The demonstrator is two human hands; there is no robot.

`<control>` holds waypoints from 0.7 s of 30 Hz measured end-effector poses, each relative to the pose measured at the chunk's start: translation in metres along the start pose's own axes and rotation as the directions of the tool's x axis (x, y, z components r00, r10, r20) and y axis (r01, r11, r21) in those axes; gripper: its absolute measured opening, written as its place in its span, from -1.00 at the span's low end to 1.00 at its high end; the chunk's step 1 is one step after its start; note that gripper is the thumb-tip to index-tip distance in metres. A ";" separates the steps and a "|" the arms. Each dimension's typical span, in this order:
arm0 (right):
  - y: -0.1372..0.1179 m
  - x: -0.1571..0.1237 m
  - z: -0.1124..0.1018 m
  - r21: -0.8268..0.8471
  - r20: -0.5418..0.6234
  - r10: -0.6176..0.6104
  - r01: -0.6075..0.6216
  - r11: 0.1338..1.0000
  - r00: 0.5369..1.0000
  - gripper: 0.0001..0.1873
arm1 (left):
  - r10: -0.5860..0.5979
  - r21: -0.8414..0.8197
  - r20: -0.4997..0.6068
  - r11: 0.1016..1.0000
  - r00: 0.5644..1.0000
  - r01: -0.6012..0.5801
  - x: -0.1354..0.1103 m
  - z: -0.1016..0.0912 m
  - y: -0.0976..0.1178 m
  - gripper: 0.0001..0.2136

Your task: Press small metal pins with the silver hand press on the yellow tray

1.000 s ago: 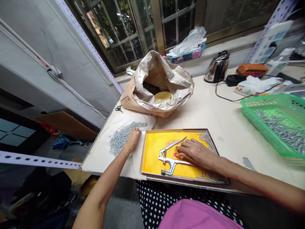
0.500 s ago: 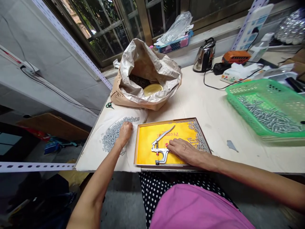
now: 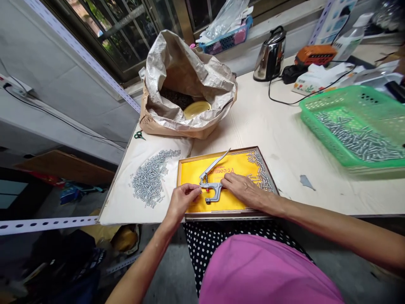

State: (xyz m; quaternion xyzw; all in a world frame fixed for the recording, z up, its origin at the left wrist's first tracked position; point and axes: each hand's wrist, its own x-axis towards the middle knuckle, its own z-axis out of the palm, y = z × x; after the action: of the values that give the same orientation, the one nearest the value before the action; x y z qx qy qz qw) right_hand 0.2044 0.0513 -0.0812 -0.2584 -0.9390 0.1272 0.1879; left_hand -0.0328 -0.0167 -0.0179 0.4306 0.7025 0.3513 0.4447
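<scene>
My left hand (image 3: 182,199) is over the left side of a shallow tray (image 3: 179,177). Its thumb and fingertips are pinched together just left of the pliers' jaw, and whatever is between them is too small to make out. Grey hand press pliers (image 3: 216,192), with a long lever and a spring, are above the yellow sheet (image 3: 190,171) lining the tray. The fingers of my right hand (image 3: 245,191) are closed on the right end of the pliers' body. Small metal pins (image 3: 264,179) lie along the tray's right side. To the left, a pile of similar metal pieces (image 3: 148,177) spreads over white cloth.
Behind the tray stands an open paper sack (image 3: 186,128) with a yellow bowl (image 3: 198,109) inside. A green basket (image 3: 340,154) of metal pieces is on the right. Farther back are a steel kettle (image 3: 268,55) and a black cord (image 3: 281,101). Green-handled scissors (image 3: 139,135) lie at the left edge.
My left hand has moved from the metal pile rightward and toward me, to the pliers' jaw, fingertips pinched. My right hand stays on the pliers. The camera view has shifted slightly.
</scene>
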 end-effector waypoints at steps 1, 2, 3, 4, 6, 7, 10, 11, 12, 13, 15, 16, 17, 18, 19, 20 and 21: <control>-0.001 0.000 0.000 -0.008 -0.003 0.000 0.000 1.000 1.000 -0.79 | -0.022 -0.017 0.007 1.000 1.000 0.022 -0.005 0.008 -0.003 -0.66; -0.001 -0.001 0.000 -0.020 -0.003 -0.002 0.002 1.000 1.000 -0.78 | -0.038 -0.027 0.004 0.999 0.999 0.038 -0.008 0.014 -0.006 -0.65; -0.002 -0.001 -0.001 -0.034 -0.002 -0.006 0.006 0.999 1.000 -0.77 | -0.049 -0.029 -0.004 0.998 0.999 0.049 -0.009 0.019 -0.009 -0.64; -0.003 -0.002 -0.001 -0.049 -0.002 -0.009 0.009 0.999 1.000 -0.76 | -0.058 -0.028 -0.013 0.998 0.998 0.058 -0.009 0.022 -0.012 -0.63; -0.004 -0.002 -0.001 -0.066 0.005 -0.014 0.015 0.998 1.000 -0.76 | -0.074 -0.024 -0.031 0.997 0.997 0.073 -0.007 0.025 -0.016 -0.61; -0.005 -0.003 -0.001 -0.065 0.008 -0.016 0.016 0.998 1.000 -0.76 | -0.081 -0.022 -0.039 0.997 0.996 0.081 -0.006 0.026 -0.017 -0.60; -0.004 -0.003 0.000 -0.048 0.012 -0.015 0.016 0.999 1.000 -0.76 | -0.098 -0.012 -0.040 0.995 0.994 0.097 -0.003 0.027 -0.017 -0.59; -0.004 -0.003 0.000 -0.045 0.013 -0.015 0.015 0.999 1.000 -0.77 | -0.102 -0.009 -0.036 0.995 0.994 0.101 -0.003 0.027 -0.017 -0.60; -0.003 -0.003 0.001 -0.044 0.013 -0.014 0.015 0.999 1.000 -0.78 | -0.106 -0.005 -0.033 0.994 0.994 0.106 -0.003 0.027 -0.017 -0.61; -0.002 -0.003 0.002 -0.043 0.014 -0.014 0.015 0.999 1.000 -0.78 | -0.110 0.001 -0.029 0.994 0.994 0.110 -0.002 0.027 -0.016 -0.62; -0.002 -0.003 0.004 -0.044 0.011 -0.015 0.015 0.999 1.000 -0.79 | -0.124 0.023 -0.017 0.992 0.992 0.124 -0.001 0.027 -0.016 -0.64; -0.001 -0.002 0.005 -0.048 0.008 -0.016 0.017 0.999 1.000 -0.79 | -0.138 0.037 -0.004 0.990 0.990 0.138 0.000 0.027 -0.015 -0.65; -0.001 -0.002 0.006 -0.054 0.006 -0.018 0.019 0.998 1.000 -0.79 | -0.156 0.053 0.013 0.986 0.988 0.155 0.001 0.026 -0.015 -0.66; -0.002 -0.003 0.007 -0.059 0.005 -0.020 0.021 0.998 1.000 -0.79 | -0.172 0.071 0.033 0.983 0.984 0.170 0.002 0.025 -0.014 -0.66; -0.002 -0.003 0.008 -0.064 0.005 -0.022 0.022 0.998 1.000 -0.79 | -0.183 0.094 0.054 0.980 0.982 0.177 0.002 0.024 -0.014 -0.67; -0.002 -0.003 0.008 -0.069 0.004 -0.022 0.022 0.997 1.000 -0.79 | -0.187 0.124 0.075 0.976 0.980 0.177 0.003 0.023 -0.013 -0.68; -0.003 -0.003 0.009 -0.073 0.001 -0.023 0.023 0.997 1.000 -0.79 | -0.186 0.159 0.098 0.973 0.978 0.169 0.004 0.022 -0.012 -0.68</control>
State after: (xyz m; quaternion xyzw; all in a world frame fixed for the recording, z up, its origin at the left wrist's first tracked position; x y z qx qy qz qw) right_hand 0.2017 0.0462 -0.0894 -0.2544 -0.9459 0.0910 0.1796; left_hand -0.0172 -0.0150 -0.0373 0.4174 0.7364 0.2314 0.4795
